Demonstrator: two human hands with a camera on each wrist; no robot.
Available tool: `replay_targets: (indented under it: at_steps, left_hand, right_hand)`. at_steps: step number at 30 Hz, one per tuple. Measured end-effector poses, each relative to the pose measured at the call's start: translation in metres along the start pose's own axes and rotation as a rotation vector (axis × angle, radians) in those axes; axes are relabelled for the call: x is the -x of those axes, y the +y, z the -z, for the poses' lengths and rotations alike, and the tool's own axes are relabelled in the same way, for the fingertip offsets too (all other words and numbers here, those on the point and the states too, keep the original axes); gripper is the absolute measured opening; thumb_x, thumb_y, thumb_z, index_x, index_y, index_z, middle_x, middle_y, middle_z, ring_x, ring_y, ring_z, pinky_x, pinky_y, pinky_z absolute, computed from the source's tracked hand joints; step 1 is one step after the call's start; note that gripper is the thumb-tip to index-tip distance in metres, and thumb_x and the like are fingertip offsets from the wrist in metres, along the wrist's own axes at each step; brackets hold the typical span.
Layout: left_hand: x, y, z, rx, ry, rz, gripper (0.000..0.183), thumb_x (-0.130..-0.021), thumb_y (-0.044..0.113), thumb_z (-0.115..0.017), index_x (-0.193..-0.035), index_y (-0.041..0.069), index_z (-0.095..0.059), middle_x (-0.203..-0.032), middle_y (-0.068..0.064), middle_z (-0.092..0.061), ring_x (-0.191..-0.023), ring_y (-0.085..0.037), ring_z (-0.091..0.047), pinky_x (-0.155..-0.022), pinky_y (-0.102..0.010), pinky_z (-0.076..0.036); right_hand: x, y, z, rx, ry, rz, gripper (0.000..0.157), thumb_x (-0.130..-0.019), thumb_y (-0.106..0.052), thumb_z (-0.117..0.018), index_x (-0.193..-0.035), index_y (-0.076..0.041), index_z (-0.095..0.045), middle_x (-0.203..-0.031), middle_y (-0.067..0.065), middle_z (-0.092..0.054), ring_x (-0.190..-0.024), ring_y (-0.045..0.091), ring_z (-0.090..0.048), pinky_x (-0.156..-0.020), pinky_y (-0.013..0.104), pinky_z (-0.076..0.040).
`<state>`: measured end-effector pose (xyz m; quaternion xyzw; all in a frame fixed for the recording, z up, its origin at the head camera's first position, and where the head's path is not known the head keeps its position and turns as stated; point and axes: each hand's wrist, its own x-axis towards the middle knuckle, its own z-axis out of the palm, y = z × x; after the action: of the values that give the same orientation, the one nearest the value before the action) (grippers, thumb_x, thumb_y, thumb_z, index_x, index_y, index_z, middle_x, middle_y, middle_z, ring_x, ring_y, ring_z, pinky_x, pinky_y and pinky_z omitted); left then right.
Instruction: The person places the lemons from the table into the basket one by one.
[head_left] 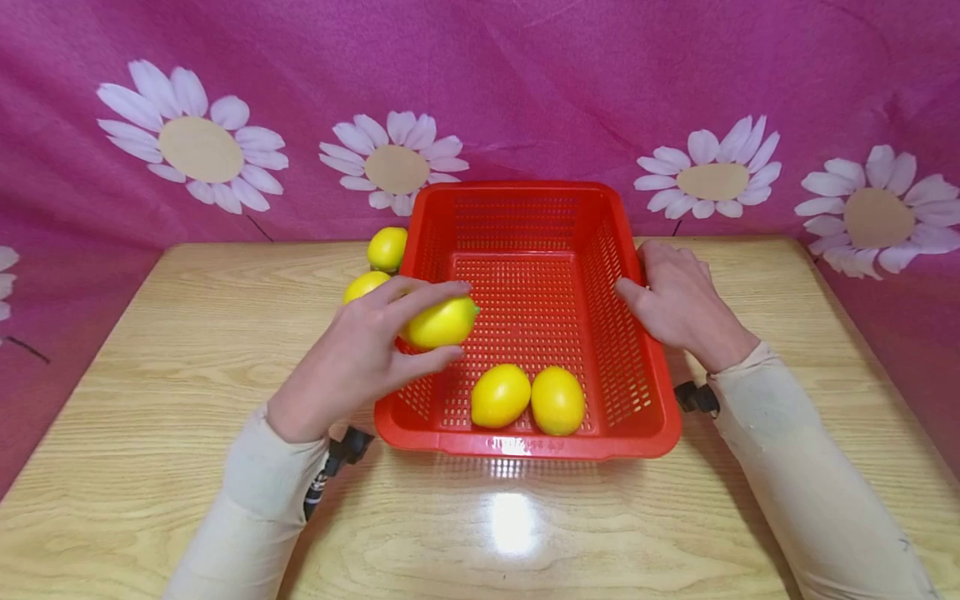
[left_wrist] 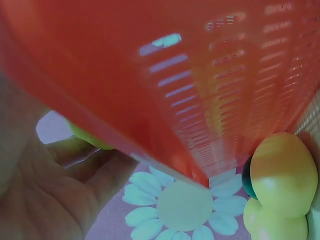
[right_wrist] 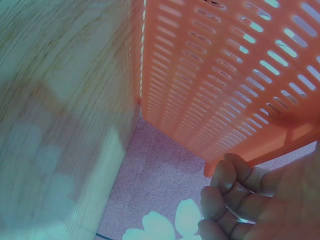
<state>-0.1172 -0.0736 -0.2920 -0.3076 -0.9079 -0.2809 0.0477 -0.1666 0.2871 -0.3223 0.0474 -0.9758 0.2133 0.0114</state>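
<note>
A red plastic basket [head_left: 517,287] with slotted walls stands on the table. My left hand [head_left: 358,346] holds a yellow lemon [head_left: 442,323] above the basket's left rim, thumb on the near side and fingers on the far side. In the left wrist view the basket wall mostly hides this lemon [left_wrist: 89,136]. Two lemons, one left [head_left: 501,396] and one right [head_left: 557,401], lie inside near the front wall. My right hand [head_left: 682,304] grips the right rim, thumb over the inner side; its fingers [right_wrist: 222,175] curl outside the wall in the right wrist view.
Outside the basket's left wall, a far lemon [head_left: 387,248] and a nearer lemon [head_left: 363,284] sit on the wooden table [head_left: 225,333]; my left hand partly covers the nearer one. A pink flowered cloth [head_left: 525,100] hangs behind the table and along its sides.
</note>
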Motion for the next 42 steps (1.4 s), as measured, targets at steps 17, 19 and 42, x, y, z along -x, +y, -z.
replay_targets:
  at_steps: [17,19,42]
  left_hand:
    - [-0.002,0.000,-0.009,-0.026,-0.057,-0.128,0.060,-0.088,0.035,-0.083,-0.143,0.031,-0.061,-0.125,-0.002,-0.066,-0.104,-0.015,-0.066,-0.088,-0.030,-0.063]
    - [-0.003,0.000,-0.011,-0.029,-0.068,-0.135,0.060,-0.088,0.034,-0.083,-0.143,0.031,-0.061,-0.125,-0.002,-0.066,-0.103,-0.015,-0.065,-0.088,-0.029,-0.063]
    - [-0.004,0.003,-0.019,-0.049,-0.173,-0.119,0.059,-0.089,0.032,-0.083,-0.143,0.033,-0.061,-0.127,-0.002,-0.066,-0.106,-0.017,-0.065,-0.091,-0.032,-0.063]
  right_hand:
    - [-0.001,0.001,-0.001,-0.015,-0.015,-0.010,0.039,-0.099,-0.031,-0.050,-0.122,-0.001,-0.057,-0.101,0.019,-0.064,-0.097,0.033,-0.052,-0.076,0.042,-0.041]
    - [-0.001,0.001,-0.001,-0.016,-0.016,-0.010,0.038,-0.099,-0.031,-0.050,-0.123,-0.001,-0.056,-0.101,0.019,-0.065,-0.096,0.033,-0.053,-0.075,0.042,-0.042]
    - [0.000,0.000,0.000,-0.015,-0.019,-0.021,0.040,-0.099,-0.032,-0.050,-0.124,-0.001,-0.056,-0.103,0.019,-0.065,-0.098,0.034,-0.053,-0.076,0.043,-0.045]
